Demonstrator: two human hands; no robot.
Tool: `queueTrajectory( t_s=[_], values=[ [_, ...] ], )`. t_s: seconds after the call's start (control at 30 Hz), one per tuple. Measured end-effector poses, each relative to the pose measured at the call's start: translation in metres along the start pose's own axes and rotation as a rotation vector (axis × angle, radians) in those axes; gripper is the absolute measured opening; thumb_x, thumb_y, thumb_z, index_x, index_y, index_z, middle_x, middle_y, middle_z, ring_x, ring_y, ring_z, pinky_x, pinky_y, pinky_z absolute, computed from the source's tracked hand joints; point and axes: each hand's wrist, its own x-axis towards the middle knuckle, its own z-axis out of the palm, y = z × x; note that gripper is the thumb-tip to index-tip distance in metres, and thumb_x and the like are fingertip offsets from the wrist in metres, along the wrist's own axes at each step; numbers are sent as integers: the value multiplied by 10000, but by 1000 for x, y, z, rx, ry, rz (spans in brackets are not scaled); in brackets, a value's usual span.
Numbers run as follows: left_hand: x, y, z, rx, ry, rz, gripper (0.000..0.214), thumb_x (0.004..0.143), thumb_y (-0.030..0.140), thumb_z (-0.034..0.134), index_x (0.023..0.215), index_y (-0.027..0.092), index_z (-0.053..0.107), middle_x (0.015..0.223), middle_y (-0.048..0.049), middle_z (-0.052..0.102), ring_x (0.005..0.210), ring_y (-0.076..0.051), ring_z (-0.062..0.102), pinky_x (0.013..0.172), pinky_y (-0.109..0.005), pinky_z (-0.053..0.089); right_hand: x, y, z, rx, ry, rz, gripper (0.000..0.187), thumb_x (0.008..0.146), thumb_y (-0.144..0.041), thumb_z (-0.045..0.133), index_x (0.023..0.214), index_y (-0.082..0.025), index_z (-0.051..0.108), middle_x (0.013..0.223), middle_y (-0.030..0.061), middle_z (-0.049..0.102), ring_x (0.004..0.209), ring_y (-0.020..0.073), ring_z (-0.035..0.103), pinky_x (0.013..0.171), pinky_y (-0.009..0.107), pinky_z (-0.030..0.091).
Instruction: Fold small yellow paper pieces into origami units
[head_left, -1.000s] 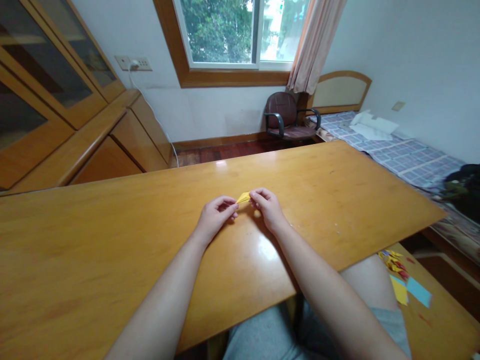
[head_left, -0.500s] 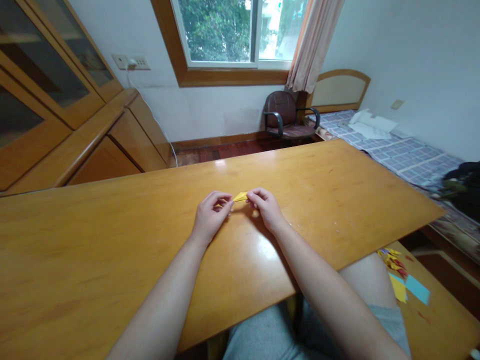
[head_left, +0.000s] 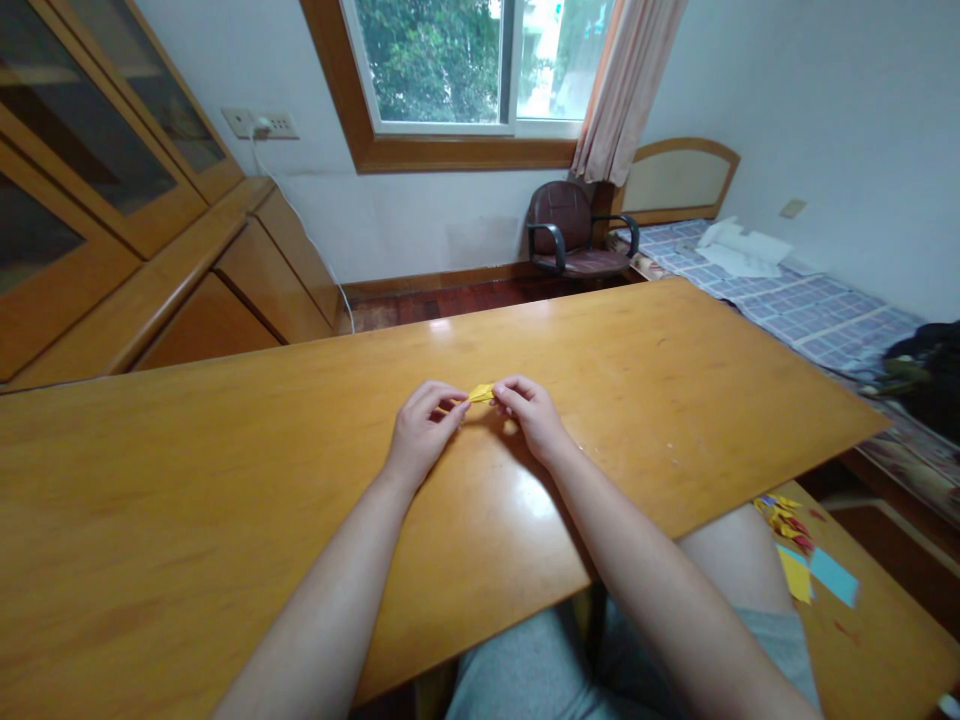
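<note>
Yellow folded paper [head_left: 481,393] runs left to right just above the table [head_left: 225,480], each end pinched by fingertips of the left hand [head_left: 420,435] and right hand [head_left: 534,415], equally near.

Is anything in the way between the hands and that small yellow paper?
Nothing visible. The left hand and right hand both pinch the yellow paper, one at each end, over the table.

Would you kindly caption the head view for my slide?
Left hand and right hand pinch a small folded yellow paper at a wooden table.
</note>
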Motion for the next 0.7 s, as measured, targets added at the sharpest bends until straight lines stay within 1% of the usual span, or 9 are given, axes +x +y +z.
queueTrajectory(
  t_s=[0.13, 0.27, 0.4, 0.57, 0.7],
  values=[
    [1, -2, 0, 31, 36, 69, 90, 868, 283, 673, 853, 204, 714, 851, -32, 653, 732, -128, 629, 609, -222, 517, -1, -2, 1, -27, -8, -14, 280, 732, -446, 731, 730, -177, 652, 670, -20, 630, 575, 93, 486, 583, 239, 376],
    [1, -1, 0, 61, 38, 115, 62, 869, 243, 677, 850, 206, 724, 829, -24, 664, 731, -124, 630, 621, -225, 509, -3, -3, 3, -83, -33, -6, 280, 732, -451, 741, 785, -185, 671, 696, -20, 639, 589, 97, 497, 594, 239, 403],
    [1, 1, -1, 76, 36, 149, 52, 866, 231, 689, 842, 207, 727, 817, -17, 673, 747, -125, 632, 638, -227, 508, -5, -2, 4, -124, -64, 16, 295, 723, -453, 757, 798, -176, 689, 740, 7, 679, 617, 110, 544, 609, 249, 435],
    [2, 1, 1, 85, 73, 150, 54, 860, 250, 702, 840, 213, 737, 859, -23, 655, 785, -128, 628, 628, -222, 503, -4, -2, 2, -137, -71, 3, 303, 724, -460, 755, 764, -167, 689, 731, 18, 689, 627, 117, 566, 619, 253, 453],
    [1, -3, 1, 76, 68, 145, 57, 863, 258, 701, 855, 214, 737, 870, -23, 645, 790, -127, 622, 628, -222, 504, -4, -2, 2, -145, -71, -11, 287, 738, -448, 747, 768, -167, 692, 732, 19, 688, 625, 117, 568, 615, 251, 454]
  ],
)
